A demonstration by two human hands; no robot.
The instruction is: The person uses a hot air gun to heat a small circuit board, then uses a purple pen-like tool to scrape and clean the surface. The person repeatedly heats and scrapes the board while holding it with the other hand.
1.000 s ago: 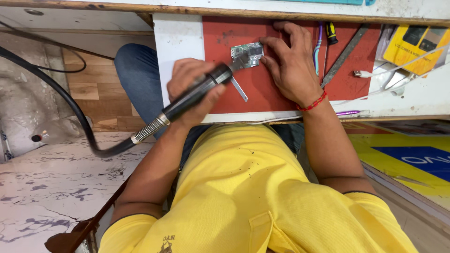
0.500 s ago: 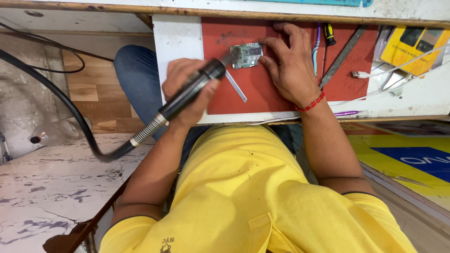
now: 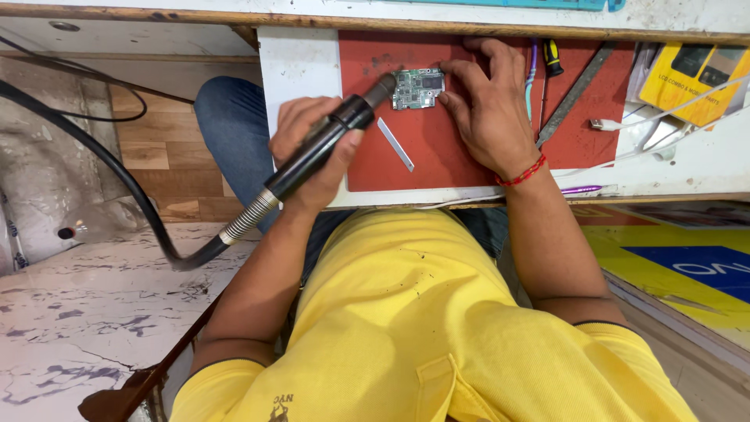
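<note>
Left hand [image 3: 301,129] wrapped round hot-air wand [image 3: 344,125], nozzle at circuit board [image 3: 418,87] – right hand [image 3: 488,109] flat, fingertips pinning board. Risk: fingers beside board scorched; board may slip.

Board [image 3: 418,87] lying on mat [image 3: 453,156], nozzle [image 3: 383,87] touching its left edge, strip [image 3: 395,144] lying below, screwdriver [image 3: 551,56] sitting right.

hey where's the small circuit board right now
In the head view, the circuit board lies on the red mat, between the heat tool's nozzle and the right hand touching it.
</note>
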